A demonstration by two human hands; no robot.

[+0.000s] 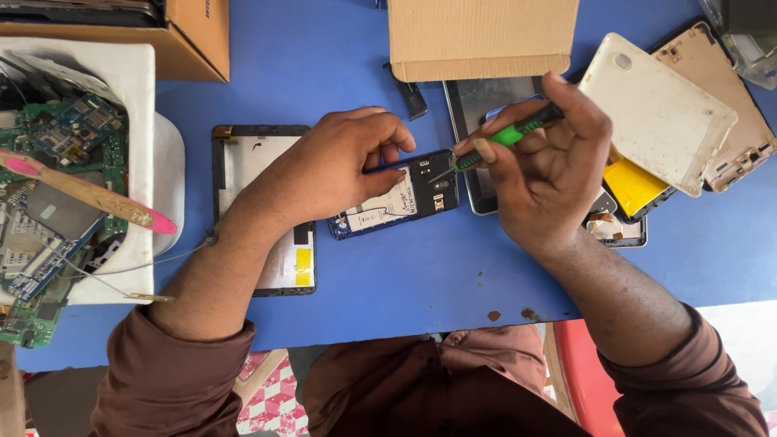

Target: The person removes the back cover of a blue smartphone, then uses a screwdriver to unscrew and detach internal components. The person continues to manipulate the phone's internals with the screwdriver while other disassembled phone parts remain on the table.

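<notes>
At the blue counter's (388, 275) centre, the left hand (344, 166) grips an opened dark-blue rectangular phone (396, 198) while the right hand (542, 174), at three o'clock, clenches a green-handled screwdriver (506, 136), apparently unscrewing, which demands steady tip pressure.

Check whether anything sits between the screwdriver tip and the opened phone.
Nothing visible does. The right hand points the green-handled screwdriver at the opened phone, its tip right at the upper end; the left hand grips the phone's other side.
</notes>
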